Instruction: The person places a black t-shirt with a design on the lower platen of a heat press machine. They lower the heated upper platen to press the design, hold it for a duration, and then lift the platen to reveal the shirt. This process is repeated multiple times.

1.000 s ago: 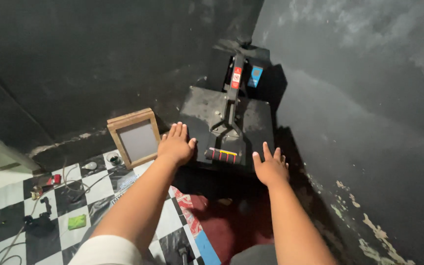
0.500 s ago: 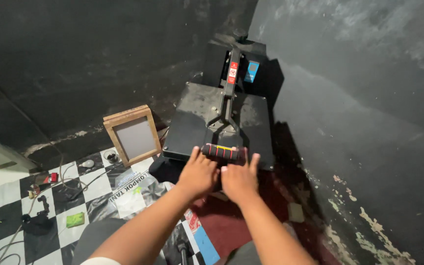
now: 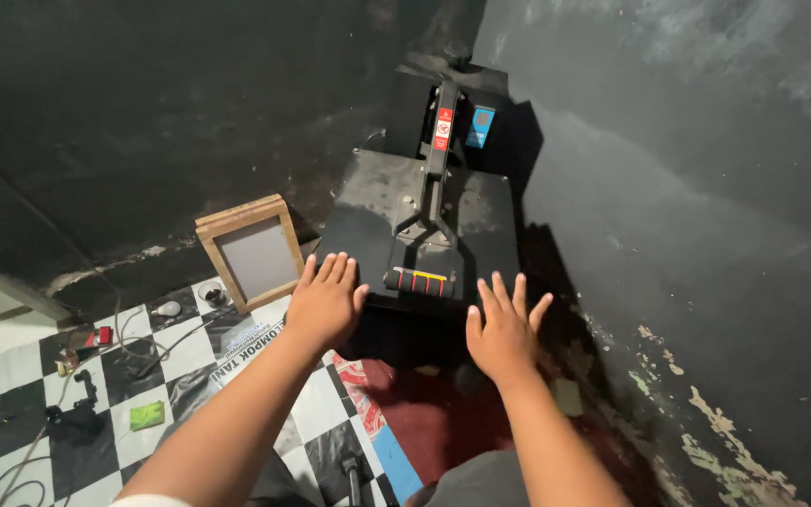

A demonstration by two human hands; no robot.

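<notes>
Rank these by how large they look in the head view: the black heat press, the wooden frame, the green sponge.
1. Black heat press
2. Wooden frame
3. Green sponge

The sponge lies nearer the camera yet looks smallest.

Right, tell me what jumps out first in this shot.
A black heat press sits in the corner between two dark walls, its lever handle with red and yellow grip facing the camera. The left hand and right hand are spread open either side of that handle. A wooden frame leans on the left wall over the checkered floor.
</notes>
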